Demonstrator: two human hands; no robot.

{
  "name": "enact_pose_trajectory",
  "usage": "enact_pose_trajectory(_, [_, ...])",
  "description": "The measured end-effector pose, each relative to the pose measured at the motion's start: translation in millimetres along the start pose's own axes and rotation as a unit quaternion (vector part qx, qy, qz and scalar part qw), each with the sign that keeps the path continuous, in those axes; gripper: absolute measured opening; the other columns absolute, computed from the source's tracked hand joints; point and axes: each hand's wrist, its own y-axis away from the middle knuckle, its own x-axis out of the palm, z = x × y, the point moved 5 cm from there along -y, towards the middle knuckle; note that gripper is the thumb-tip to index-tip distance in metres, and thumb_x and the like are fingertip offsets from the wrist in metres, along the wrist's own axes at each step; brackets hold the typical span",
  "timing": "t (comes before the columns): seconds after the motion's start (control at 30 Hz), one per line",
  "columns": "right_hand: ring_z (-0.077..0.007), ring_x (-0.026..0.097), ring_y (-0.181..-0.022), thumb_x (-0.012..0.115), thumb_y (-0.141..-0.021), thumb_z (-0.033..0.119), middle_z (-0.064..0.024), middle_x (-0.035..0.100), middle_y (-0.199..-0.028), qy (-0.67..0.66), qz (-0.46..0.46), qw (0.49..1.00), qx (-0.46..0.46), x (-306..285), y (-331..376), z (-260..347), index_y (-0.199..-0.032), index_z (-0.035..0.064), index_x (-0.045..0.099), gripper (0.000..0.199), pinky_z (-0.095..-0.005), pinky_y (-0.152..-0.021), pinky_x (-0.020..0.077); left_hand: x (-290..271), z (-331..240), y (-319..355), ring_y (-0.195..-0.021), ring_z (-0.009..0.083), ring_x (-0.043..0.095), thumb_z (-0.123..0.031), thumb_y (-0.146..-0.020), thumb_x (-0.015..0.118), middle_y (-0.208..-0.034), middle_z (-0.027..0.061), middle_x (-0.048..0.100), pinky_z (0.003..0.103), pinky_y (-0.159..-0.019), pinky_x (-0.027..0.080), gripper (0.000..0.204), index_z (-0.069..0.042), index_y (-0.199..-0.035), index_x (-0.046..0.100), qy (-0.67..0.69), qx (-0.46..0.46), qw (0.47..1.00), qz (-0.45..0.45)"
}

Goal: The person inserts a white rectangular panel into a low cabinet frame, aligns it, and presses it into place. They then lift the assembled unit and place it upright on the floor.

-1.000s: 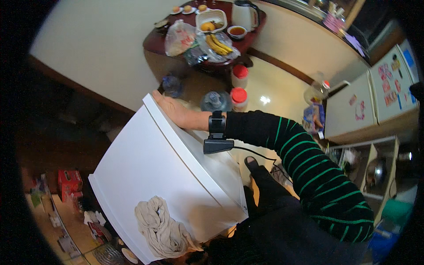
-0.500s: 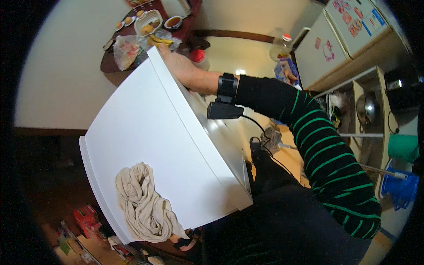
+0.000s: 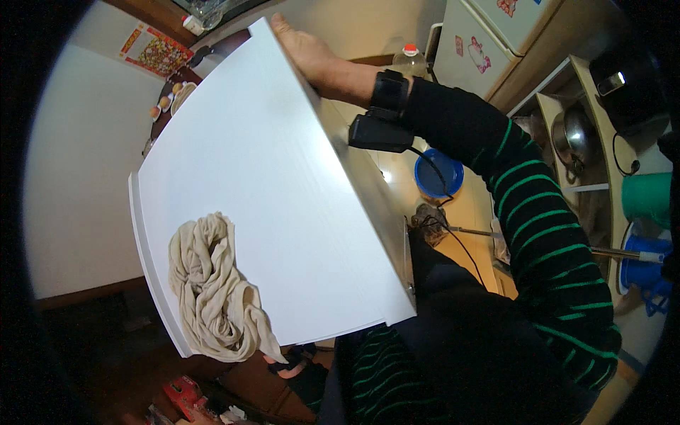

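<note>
Pale wall (image 3: 78, 205), white fridge (image 3: 489, 42), shelf unit (image 3: 595, 134), blue basin (image 3: 439, 173)

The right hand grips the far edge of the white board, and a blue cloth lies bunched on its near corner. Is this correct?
Not quite: in the head view the cloth is beige, not blue. The right hand does grip the far edge of the white board, and the cloth lies bunched on its near corner.

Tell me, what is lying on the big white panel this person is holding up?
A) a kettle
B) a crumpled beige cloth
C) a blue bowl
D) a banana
B: a crumpled beige cloth lies bunched at the lower left corner of the white panel, whose far edge the right hand grips.
</note>
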Motion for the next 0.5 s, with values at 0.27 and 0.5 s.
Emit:
enact_pose_trajectory(0.27, [-0.0227, 0.058, -0.102, 0.031, -0.094, 0.072, -0.0176, 0.064, -0.108, 0.033, -0.049, 0.998, -0.003, 33, 80, 79, -0.113, -0.0030, 0.064, 0.084, -0.0354, -0.093, 0.0443, -34, -21, -15, -0.122, 0.0289, 0.052, -0.045, -0.099, 0.050, -0.133, 0.0180, 0.053, 0.042, -0.097, 0.050, 0.062, -0.001, -0.141, 0.037, 0.118, 0.028, 0.987, 0.108])
enact_pose_trajectory(0.5, [-0.0167, 0.063, -0.083, 0.025, -0.099, 0.066, -0.0070, 0.066, -0.093, 0.191, -0.056, 0.978, -0.055, 77, 138, 141, -0.107, 0.0031, 0.065, 0.075, -0.0316, -0.075, 0.0509, -89, -35, -27, -0.122, 0.0289, 0.051, -0.047, -0.100, 0.049, -0.134, 0.0177, 0.053, 0.042, -0.097, 0.050, 0.063, -0.001, -0.142, 0.037, 0.251, 0.042, 0.954, 0.158])
